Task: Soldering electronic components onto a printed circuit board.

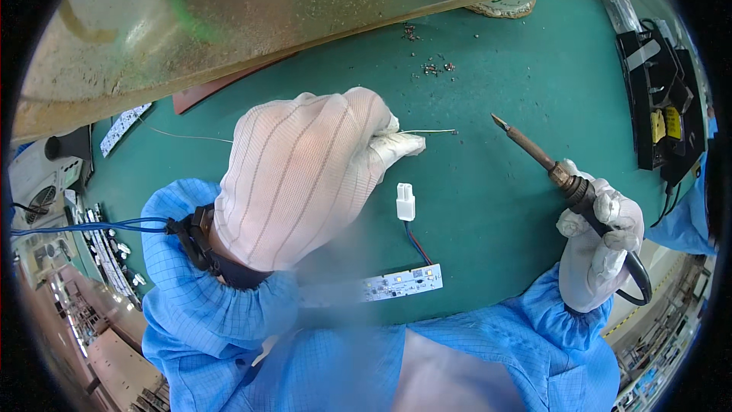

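My left hand (305,168), in a white striped glove, pinches a thin solder wire (428,132) whose short end sticks out to the right of the fingertips. The wire's tail trails out to the left behind the hand. In my gloved right hand (602,236) is a soldering iron (534,149), its tip angled up and left, apart from the wire end. Below the left fingertips lies a white two-pin connector (406,203) on dark and red leads. Those leads run to a white LED circuit board strip (404,282), partly hidden by a blur on its left.
A hazy transparent panel (229,30) spans the top. Solder crumbs (436,69) dot the green mat (488,221). On the right stands a black soldering iron stand (662,99). More board strips (110,248) lie at left, where a blue cord (91,226) joins my wrist strap.
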A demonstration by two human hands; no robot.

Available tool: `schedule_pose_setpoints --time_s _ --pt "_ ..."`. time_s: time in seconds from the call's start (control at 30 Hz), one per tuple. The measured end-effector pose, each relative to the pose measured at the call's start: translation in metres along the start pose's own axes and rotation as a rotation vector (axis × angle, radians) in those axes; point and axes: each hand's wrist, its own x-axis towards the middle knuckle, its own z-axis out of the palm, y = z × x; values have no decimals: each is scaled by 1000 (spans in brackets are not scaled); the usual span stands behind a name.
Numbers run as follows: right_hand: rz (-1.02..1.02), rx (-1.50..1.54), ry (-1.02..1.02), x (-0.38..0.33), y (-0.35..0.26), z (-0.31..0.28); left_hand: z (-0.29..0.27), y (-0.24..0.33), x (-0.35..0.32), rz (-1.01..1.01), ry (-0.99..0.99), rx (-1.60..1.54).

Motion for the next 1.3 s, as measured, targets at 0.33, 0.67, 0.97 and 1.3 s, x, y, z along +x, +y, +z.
schedule_pose_setpoints --time_s 0.33,0.67,0.97,1.3 --pt "40 -84 234 7 -8 28 -2 2 -3 32 -138 -56" --pt "59 -66 161 -1 -7 11 -9 8 0 98 -200 -67" --pt "81 -167 188 0 -11 24 -10 5 -7 156 -222 -40" --pt "48 -9 101 4 -6 13 -14 4 -2 74 -82 -111"
